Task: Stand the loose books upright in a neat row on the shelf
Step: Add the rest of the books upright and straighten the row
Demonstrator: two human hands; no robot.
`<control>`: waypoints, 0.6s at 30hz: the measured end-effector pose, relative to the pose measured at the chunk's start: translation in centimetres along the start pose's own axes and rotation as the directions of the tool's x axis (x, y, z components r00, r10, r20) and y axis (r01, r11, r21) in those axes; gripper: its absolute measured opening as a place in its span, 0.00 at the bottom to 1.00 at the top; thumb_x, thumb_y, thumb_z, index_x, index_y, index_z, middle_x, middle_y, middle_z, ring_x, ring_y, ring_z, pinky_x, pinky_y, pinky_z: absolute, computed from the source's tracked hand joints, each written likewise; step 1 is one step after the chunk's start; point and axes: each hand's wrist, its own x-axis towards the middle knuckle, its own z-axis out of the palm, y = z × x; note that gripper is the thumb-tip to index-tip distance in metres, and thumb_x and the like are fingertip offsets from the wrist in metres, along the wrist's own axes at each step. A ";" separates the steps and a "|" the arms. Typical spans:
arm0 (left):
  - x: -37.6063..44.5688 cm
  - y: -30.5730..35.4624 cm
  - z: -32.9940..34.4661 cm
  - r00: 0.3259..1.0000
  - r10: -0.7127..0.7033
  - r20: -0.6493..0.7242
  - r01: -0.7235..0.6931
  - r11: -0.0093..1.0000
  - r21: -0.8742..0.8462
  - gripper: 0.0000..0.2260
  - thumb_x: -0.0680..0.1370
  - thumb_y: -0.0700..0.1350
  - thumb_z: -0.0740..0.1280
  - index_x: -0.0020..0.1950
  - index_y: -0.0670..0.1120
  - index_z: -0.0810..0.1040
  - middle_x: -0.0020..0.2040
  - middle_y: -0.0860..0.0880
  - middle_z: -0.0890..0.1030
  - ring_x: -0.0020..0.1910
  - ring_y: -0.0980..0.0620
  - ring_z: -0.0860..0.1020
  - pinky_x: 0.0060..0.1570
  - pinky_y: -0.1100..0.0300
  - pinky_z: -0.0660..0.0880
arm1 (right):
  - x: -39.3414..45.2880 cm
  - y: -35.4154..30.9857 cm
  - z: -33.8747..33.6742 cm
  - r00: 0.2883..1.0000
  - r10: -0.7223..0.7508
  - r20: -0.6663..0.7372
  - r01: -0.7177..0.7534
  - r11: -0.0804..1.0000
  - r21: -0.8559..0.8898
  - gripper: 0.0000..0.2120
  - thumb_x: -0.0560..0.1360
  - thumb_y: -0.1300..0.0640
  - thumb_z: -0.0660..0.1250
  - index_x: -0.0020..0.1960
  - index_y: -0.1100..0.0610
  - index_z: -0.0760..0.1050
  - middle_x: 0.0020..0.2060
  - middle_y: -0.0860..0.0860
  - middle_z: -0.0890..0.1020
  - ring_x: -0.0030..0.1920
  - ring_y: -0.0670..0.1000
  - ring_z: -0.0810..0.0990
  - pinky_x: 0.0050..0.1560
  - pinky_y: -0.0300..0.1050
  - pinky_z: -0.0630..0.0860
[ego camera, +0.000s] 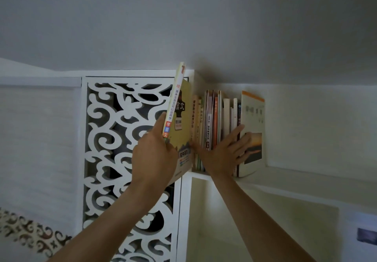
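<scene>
A tall yellow-green book (181,122) with a white spine is upright at the left end of the row, its lower edge by the front lip of the white shelf (289,177). My left hand (155,151) grips it low on the spine. Several thin books (212,122) stand upright in a row to its right. My right hand (226,151) is spread flat against their spines, fingers reaching the cream book (253,118) with a sunset picture at the right end, which leans slightly.
A white carved fretwork panel (126,139) stands left of the shelf opening. The ceiling is close above the books. The shelf runs on bare to the right of the cream book, and a lower compartment (255,221) opens beneath.
</scene>
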 end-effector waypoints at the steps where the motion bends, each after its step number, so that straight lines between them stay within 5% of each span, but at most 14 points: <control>1: 0.1 0.1 0.2 1.000 0.007 -0.001 -0.007 1.000 0.022 0.31 0.77 0.33 0.63 0.78 0.53 0.67 0.54 0.49 0.82 0.42 0.50 0.77 0.32 0.62 0.71 | 0.0 0.0 0.0 1.000 0.004 0.013 -0.004 1.000 0.001 0.77 0.52 0.12 0.61 0.82 0.57 0.33 0.81 0.63 0.41 0.81 0.64 0.40 0.76 0.68 0.40; 5: 0.1 -0.1 0.5 0.999 0.034 0.015 -0.035 0.997 0.063 0.31 0.78 0.36 0.64 0.80 0.54 0.65 0.55 0.45 0.82 0.46 0.47 0.80 0.37 0.55 0.78 | 0.1 -0.3 0.1 1.000 0.015 0.004 -0.015 1.000 -0.014 0.77 0.53 0.13 0.62 0.82 0.58 0.33 0.81 0.65 0.42 0.81 0.65 0.40 0.76 0.68 0.40; 9: 0.2 -0.4 0.7 0.999 0.043 -0.016 -0.042 0.998 0.038 0.32 0.77 0.33 0.64 0.79 0.54 0.66 0.56 0.49 0.82 0.43 0.52 0.76 0.32 0.66 0.72 | 0.0 -0.7 0.4 1.000 0.000 -0.008 0.000 1.000 -0.007 0.73 0.57 0.21 0.70 0.83 0.58 0.35 0.81 0.65 0.41 0.81 0.65 0.39 0.77 0.70 0.41; 18: -0.4 -0.6 1.9 1.000 0.025 -0.019 -0.026 0.999 -0.036 0.31 0.79 0.34 0.64 0.79 0.57 0.66 0.56 0.54 0.82 0.42 0.57 0.76 0.35 0.68 0.74 | 0.7 0.6 0.6 0.993 -0.087 -0.074 0.086 0.996 -0.023 0.65 0.60 0.21 0.69 0.84 0.49 0.44 0.80 0.66 0.43 0.81 0.67 0.41 0.75 0.75 0.47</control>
